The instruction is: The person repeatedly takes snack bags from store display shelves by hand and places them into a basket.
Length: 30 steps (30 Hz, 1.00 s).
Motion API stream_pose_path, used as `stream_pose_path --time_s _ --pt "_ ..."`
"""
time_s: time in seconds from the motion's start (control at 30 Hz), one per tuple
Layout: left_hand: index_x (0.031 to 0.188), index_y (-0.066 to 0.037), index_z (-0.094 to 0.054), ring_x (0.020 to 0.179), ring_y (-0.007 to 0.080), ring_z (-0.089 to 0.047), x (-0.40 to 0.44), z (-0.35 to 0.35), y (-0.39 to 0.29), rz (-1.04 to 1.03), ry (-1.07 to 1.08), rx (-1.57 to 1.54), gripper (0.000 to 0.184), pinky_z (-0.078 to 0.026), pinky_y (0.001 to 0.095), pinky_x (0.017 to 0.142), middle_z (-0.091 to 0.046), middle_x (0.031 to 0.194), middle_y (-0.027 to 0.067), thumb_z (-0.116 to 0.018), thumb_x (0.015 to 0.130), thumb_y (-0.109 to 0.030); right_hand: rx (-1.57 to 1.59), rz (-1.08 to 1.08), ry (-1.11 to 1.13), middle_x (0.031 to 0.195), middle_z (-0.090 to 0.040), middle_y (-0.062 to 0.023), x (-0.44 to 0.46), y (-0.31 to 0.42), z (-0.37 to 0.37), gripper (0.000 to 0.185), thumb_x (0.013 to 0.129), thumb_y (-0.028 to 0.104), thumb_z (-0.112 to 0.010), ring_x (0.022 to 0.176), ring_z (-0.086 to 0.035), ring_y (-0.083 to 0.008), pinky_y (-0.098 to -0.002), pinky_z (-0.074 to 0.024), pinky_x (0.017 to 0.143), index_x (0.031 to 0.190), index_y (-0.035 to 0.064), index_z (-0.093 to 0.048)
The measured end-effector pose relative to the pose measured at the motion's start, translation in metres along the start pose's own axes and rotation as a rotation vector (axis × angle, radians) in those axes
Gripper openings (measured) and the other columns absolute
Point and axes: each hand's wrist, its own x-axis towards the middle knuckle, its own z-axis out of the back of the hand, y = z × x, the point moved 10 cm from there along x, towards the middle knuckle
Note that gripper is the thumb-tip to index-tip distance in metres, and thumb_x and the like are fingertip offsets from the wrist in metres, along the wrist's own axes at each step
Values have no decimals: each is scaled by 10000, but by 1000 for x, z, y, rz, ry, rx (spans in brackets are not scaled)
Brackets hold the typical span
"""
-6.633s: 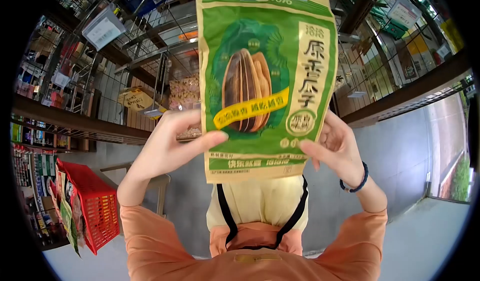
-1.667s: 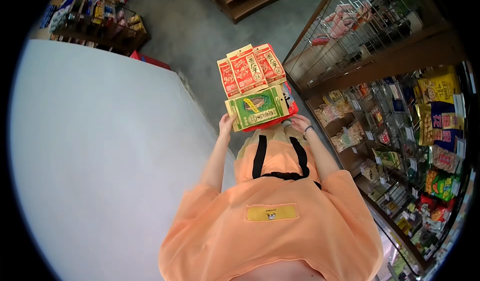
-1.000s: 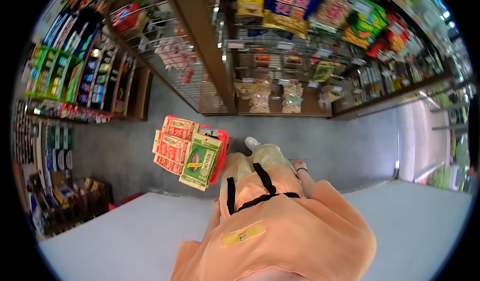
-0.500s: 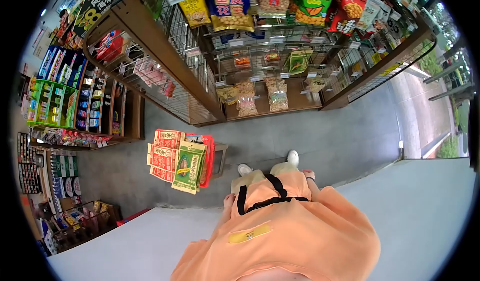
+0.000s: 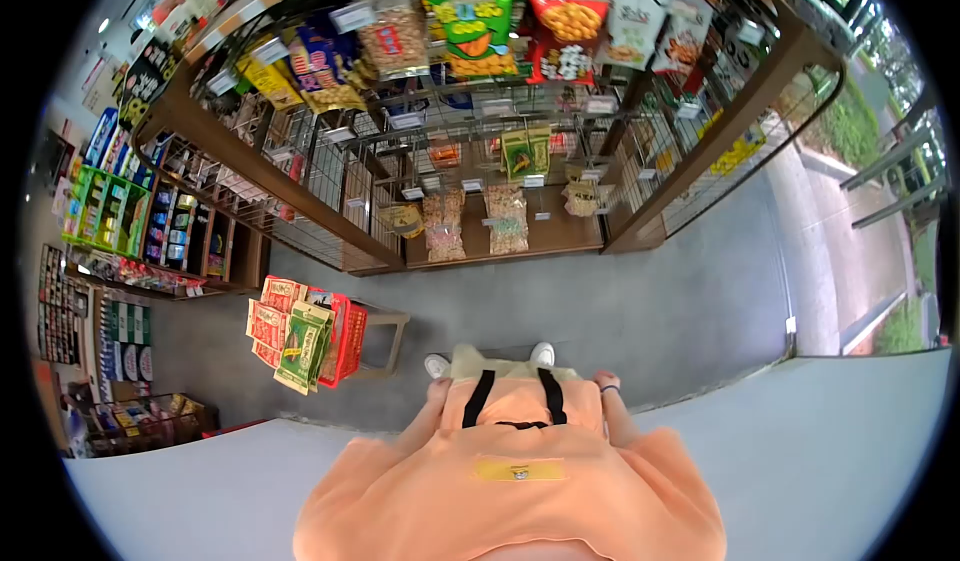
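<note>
My left hand (image 5: 438, 389) hangs at my left hip beside the light trousers, small in view, its fingers too unclear to read. At the other hip is my right hand (image 5: 606, 379), a dark band on its wrist; its fingers are also unclear. Nothing can be made out in either hand. To my left, a red basket (image 5: 351, 341) rests on a stool (image 5: 392, 339). Green seed packets (image 5: 303, 346) and several red and cream packets (image 5: 267, 323) lie over its top and outer side. Neither hand touches them.
Ahead stands a brown-framed wire shelf (image 5: 510, 258) with bagged nuts (image 5: 443, 223) low down. Along its top hang a green snack bag (image 5: 470, 26), a red bag (image 5: 566, 21) and others. Racks of goods (image 5: 105, 211) stand at the left. A pale wall or counter surface (image 5: 800, 441) lies behind me.
The green packet, earlier held up before me and then touched on the basket, is out of my hands. My view has swung to face the shelf, and the basket has shifted left in view.
</note>
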Motion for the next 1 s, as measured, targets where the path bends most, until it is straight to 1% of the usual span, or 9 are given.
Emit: stream_pose_path --time_s 0.1,0.43,0.5,0.67,0.77,0.83,0.93,0.97,1.0 --pt "891 -95 -590 755 149 -586 -13 -42 -87 -256 28 175 201 -448 271 677 -616 795 99 -551 760 -242 230 -142 34 739 -592 -54 -8 0 19 282 646 36 -625 643 -560 -149 -291 -441 517 908 117 -560" --pt "979 -86 -538 725 118 -553 -3 -103 -190 -215 277 -185 235 -420 253 606 -597 861 13 -490 808 -239 388 -252 179 802 -581 -71 14 30 -26 275 714 18 -572 708 -579 -178 -278 -447 488 973 93 -517" --pt "971 -100 -536 782 73 -526 3 -104 -188 -108 306 -265 221 -384 225 616 -588 854 -8 -465 819 -244 672 -162 405 808 -580 -91 55 36 -69 288 711 15 -575 708 -582 -179 -284 -465 515 986 72 -507" --pt "961 -126 -543 753 57 -522 29 -93 -197 99 258 -603 191 -378 229 612 -583 841 -29 -458 806 -198 324 23 227 742 -589 -93 16 168 -112 280 678 34 -605 610 -577 -164 -247 -470 512 948 38 -529" --pt "897 -120 -566 657 61 -521 84 -101 -193 61 286 -467 161 -369 192 530 -593 826 4 -511 780 -215 31 220 204 714 -592 -94 35 214 -138 227 665 55 -621 571 -566 -149 -216 -451 487 884 31 -567" --pt "938 -131 -558 754 73 -528 102 -101 -205 70 272 -446 178 -403 244 624 -583 839 -12 -510 777 -189 -108 339 310 735 -599 -85 41 244 -174 191 671 81 -624 604 -563 -143 -227 -452 526 850 25 -591" --pt "963 -115 -533 712 88 -527 191 -130 -244 -139 260 -467 233 -426 224 596 -576 846 8 -582 737 -146 -506 787 184 805 -623 -82 34 342 -217 202 702 152 -599 727 -579 -147 -264 -449 649 884 63 -606" --pt "985 -87 -509 752 92 -536 231 -135 -316 -506 328 -379 275 -430 221 621 -573 857 17 -597 741 -178 -95 871 438 800 -622 -77 59 377 -257 185 710 158 -606 739 -576 -136 -255 -448 675 875 74 -607" --pt "1002 -57 -494 770 107 -531 239 -139 -311 -390 308 -296 329 -431 237 649 -564 878 30 -613 732 -201 -84 884 469 799 -620 -68 89 367 -274 160 715 138 -599 736 -574 -124 -255 -451 684 860 69 -605"
